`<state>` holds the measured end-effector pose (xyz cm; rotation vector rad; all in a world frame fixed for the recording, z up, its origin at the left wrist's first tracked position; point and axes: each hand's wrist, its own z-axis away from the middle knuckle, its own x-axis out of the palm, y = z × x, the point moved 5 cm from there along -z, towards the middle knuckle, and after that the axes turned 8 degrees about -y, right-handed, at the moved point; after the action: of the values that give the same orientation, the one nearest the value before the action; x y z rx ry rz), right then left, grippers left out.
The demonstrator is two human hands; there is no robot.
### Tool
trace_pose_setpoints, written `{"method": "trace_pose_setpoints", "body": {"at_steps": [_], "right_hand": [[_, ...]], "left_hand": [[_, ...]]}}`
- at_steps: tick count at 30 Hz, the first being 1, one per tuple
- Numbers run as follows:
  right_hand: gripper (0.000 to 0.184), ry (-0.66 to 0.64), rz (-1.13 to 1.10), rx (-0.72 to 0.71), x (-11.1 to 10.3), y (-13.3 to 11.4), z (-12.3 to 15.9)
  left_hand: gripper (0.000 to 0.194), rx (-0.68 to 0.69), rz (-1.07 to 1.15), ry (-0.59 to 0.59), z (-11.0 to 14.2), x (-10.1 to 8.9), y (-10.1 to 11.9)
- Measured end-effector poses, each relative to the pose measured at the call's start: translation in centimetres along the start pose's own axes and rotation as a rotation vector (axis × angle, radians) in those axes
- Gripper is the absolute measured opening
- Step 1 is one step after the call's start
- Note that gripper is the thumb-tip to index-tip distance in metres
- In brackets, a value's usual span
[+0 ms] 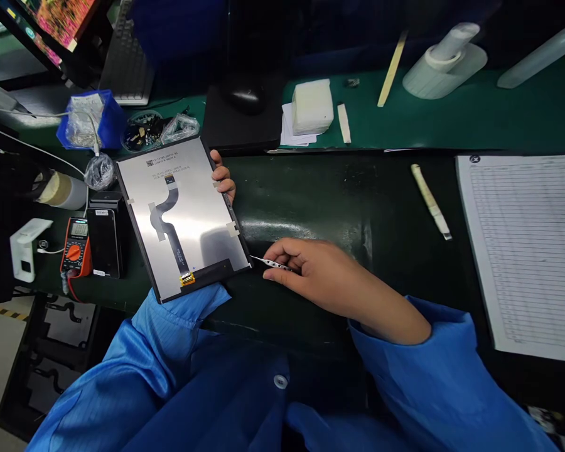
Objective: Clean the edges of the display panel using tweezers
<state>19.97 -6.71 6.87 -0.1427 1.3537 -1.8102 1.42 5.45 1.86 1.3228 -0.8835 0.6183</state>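
A silver tablet display panel (pixel 188 207) with a black flex cable and an orange connector is tilted up at the left of the dark mat. My left hand (pixel 223 179) holds it from behind, with only the fingertips curling over its right edge. My right hand (pixel 311 273) rests on the mat just right of the panel's lower corner. It pinches metal tweezers (pixel 268 262), whose tips point at that corner.
An orange multimeter (pixel 76 246) and a black box (pixel 106 232) stand left of the panel. A white-handled tool (pixel 430 201) lies on the mat. A printed sheet (pixel 527 251) lies at the right. A white pad (pixel 312 107), a mouse (pixel 246 95) and a blue parts bin (pixel 91 119) are behind.
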Motion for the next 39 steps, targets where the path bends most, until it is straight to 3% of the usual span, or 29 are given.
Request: {"method": "trace_pose_setpoints", "body": {"at_steps": [3, 8, 13, 19, 24, 27, 31, 36, 39], "right_hand": [[0.014, 0.007, 0.032, -0.035, 0.0, -0.2, 0.0], [0.029, -0.022, 0.073, -0.091, -0.1, -0.5, 0.0], [0.022, -0.036, 0.019, 0.03, 0.0, 0.1, 0.0], [0.025, 0.002, 0.077, -0.09, -0.3, -0.5, 0.1], [0.025, -0.042, 0.017, 0.016, 0.0, 0.3, 0.1], [0.02, -0.016, 0.017, -0.015, -0.1, 0.2, 0.1], [0.025, -0.009, 0.073, -0.116, -0.3, -0.4, 0.1], [0.024, -0.029, 0.025, 0.011, -0.2, 0.1, 0.1], [0.019, -0.002, 0.053, -0.038, -0.2, -0.2, 0.1]], "left_hand": [[0.102, -0.032, 0.114, -0.147, -0.2, 0.9, -0.5], [0.116, -0.025, 0.122, -0.169, -0.2, 1.3, -0.3], [0.108, -0.055, 0.047, -0.111, -0.4, 1.2, -0.4], [0.099, -0.035, 0.022, -0.089, -0.3, 1.6, -0.4], [0.109, -0.007, 0.024, -0.111, -0.2, 1.6, 0.0], [0.115, 0.016, 0.023, -0.14, -0.2, 1.3, 0.1], [0.108, -0.006, 0.058, -0.179, -0.4, 0.8, 0.0], [0.1, -0.016, 0.08, -0.193, -0.5, 0.8, 0.0], [0.098, 0.021, 0.044, -0.166, -0.4, 1.0, 0.2]]}}
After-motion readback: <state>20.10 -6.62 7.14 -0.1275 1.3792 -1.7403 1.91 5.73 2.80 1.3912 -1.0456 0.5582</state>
